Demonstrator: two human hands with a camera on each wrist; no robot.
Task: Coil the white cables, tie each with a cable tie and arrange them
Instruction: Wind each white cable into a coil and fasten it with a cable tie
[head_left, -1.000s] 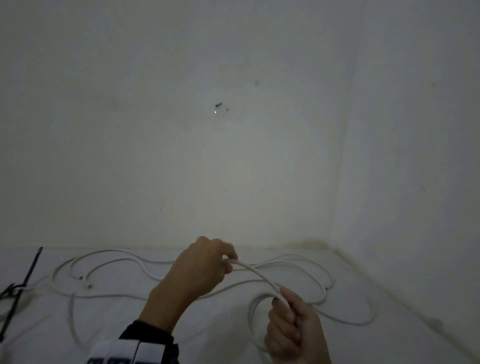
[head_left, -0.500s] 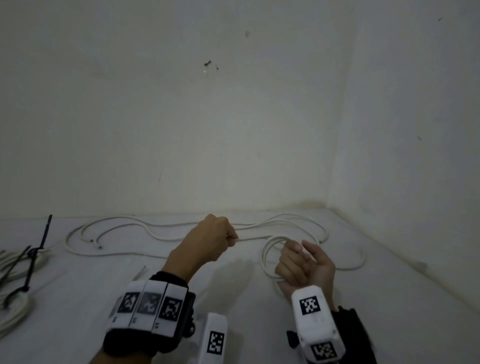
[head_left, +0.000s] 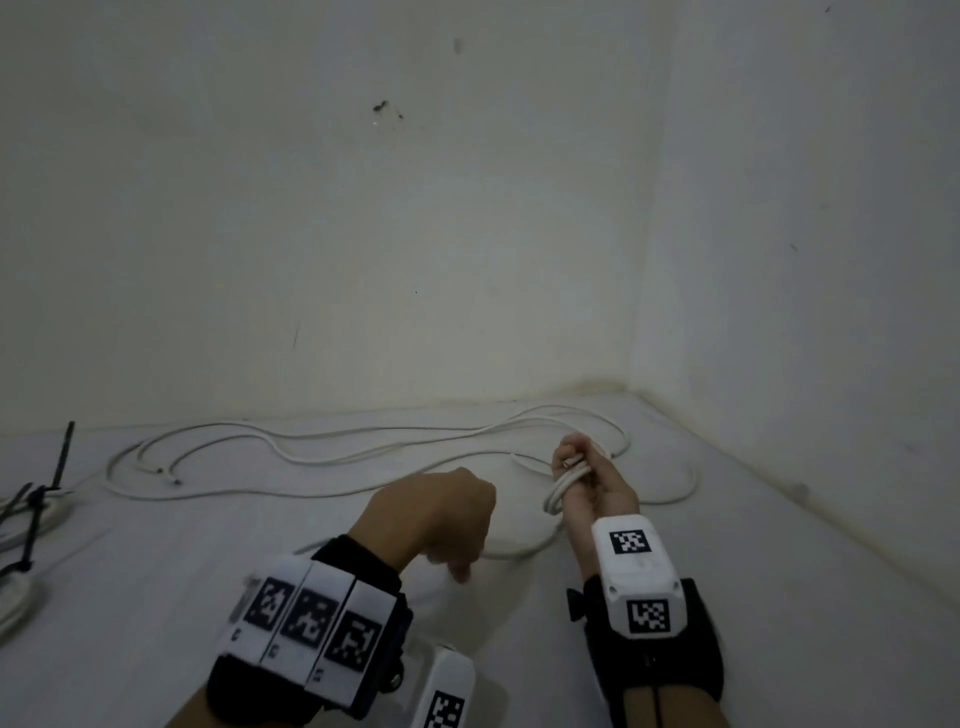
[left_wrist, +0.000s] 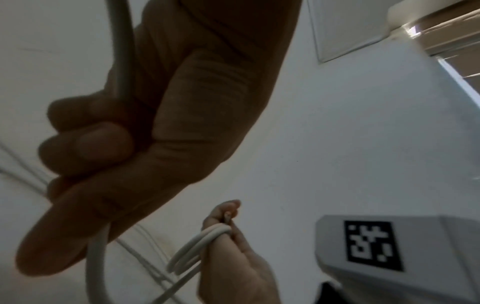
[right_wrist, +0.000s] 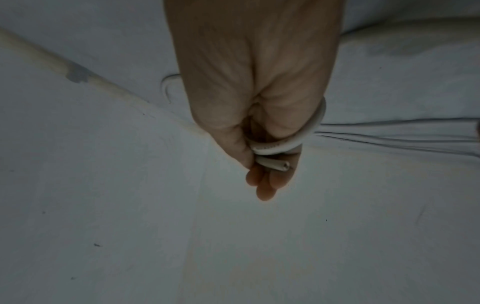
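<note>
A long white cable snakes loosely over the white floor toward the corner. My right hand stands upright with a few turns of that cable wound round it; the thumb pins the cut end against the fingers. My left hand is lower and to the left, fingers curled round a slack stretch of the same cable, which runs through the fist and hangs out below. The coil on the right hand also shows in the left wrist view.
At the far left lie coiled white cables bound with black cable ties, and one black tie sticks up. Walls meet in a corner behind the cable. Bare white floor stretches to the right.
My left hand has dropped toward me, away from the wall, drawing cable with it. My right hand has turned upright and taken the loop round its fingers. The camera tilted down slightly.
</note>
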